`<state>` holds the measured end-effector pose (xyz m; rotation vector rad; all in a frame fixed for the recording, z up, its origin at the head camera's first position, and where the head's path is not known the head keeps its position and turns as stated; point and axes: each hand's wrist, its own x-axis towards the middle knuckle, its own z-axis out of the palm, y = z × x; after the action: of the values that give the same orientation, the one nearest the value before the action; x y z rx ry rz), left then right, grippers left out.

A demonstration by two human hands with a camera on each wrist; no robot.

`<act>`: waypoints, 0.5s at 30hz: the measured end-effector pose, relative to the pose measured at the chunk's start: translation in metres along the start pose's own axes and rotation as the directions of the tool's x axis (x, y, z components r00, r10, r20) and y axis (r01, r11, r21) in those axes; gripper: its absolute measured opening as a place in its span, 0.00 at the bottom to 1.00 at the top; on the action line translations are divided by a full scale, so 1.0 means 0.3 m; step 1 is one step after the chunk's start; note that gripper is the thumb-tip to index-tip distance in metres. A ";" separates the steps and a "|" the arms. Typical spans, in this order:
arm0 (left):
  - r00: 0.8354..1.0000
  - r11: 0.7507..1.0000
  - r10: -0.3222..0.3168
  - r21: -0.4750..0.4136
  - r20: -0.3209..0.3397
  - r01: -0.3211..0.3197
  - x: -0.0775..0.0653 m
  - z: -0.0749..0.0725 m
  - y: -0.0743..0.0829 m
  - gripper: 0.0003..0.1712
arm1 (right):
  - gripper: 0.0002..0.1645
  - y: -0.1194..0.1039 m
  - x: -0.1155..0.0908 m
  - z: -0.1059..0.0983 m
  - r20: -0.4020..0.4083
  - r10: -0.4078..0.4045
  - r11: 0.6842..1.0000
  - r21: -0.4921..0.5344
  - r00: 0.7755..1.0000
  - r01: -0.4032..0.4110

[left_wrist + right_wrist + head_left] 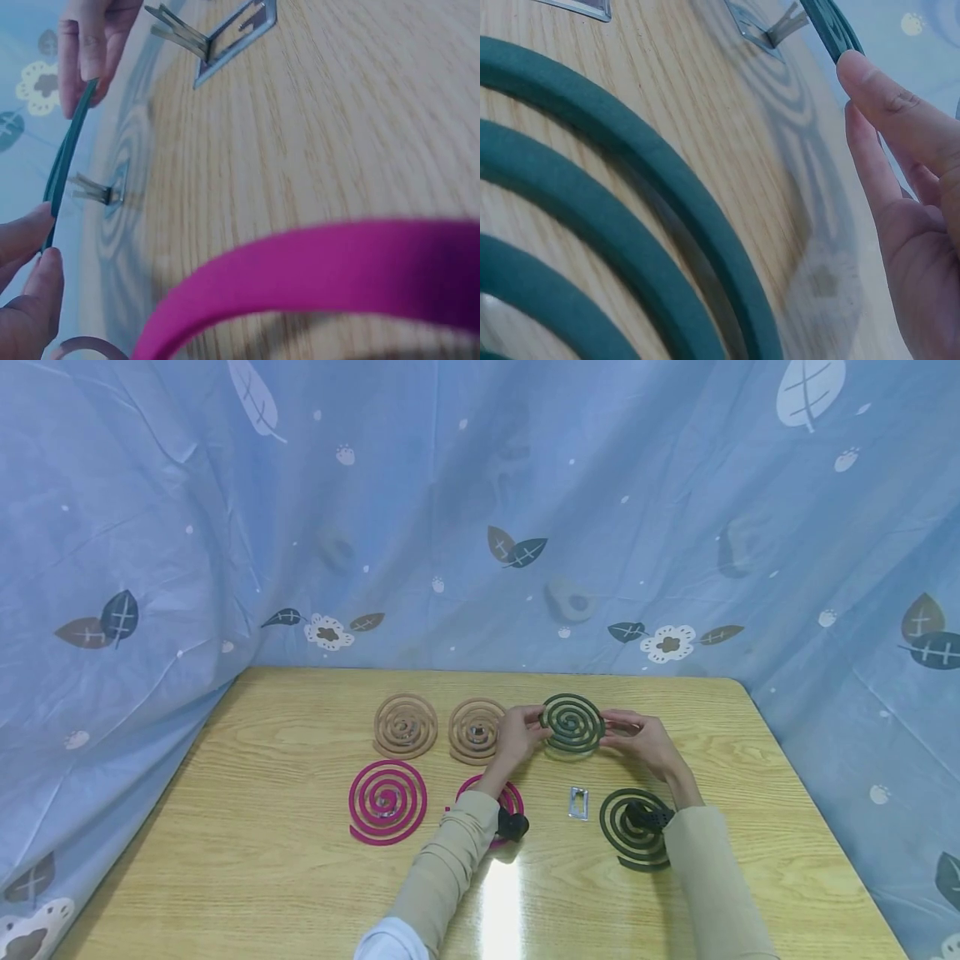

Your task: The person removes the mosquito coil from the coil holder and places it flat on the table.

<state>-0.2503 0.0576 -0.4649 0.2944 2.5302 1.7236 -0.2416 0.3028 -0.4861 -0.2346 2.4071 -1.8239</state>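
Note:
A dark green mosquito coil is held off the table between both hands. My left hand pinches its left rim, and the fingers of my right hand pinch the right rim. Beneath it stands a small metal coil stand with upright prongs; in the left wrist view the coil is apart from these prongs. Closer to me lies a second metal stand with nothing on it. Another green mosquito coil sits under my right wrist, partly covered by the wrist camera in the head view.
Two brown coils sit at the back left of the wooden table, the right one partly behind my left hand. In front are two pink coils, one partly covered by my left forearm. A blue patterned curtain surrounds the table.

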 end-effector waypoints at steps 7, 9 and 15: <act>1.000 0.999 0.011 -0.039 -0.009 -0.011 -0.006 0.001 0.024 0.23 | 0.34 -0.005 -0.005 -0.008 -0.009 0.007 1.000 0.006 1.000 -0.006; 1.000 0.999 0.010 -0.043 -0.004 -0.010 -0.006 0.000 0.027 0.23 | 0.34 -0.005 -0.006 -0.012 -0.013 0.012 1.000 0.000 1.000 -0.012; 0.999 0.998 0.032 -0.053 0.019 -0.031 -0.006 -0.002 0.032 0.23 | 0.34 -0.018 -0.019 -0.029 -0.008 0.016 1.000 0.011 1.000 -0.016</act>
<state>-0.2474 0.0601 -0.4560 0.3482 2.4756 1.7862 -0.2372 0.3106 -0.4787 -0.2065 2.3961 -1.8346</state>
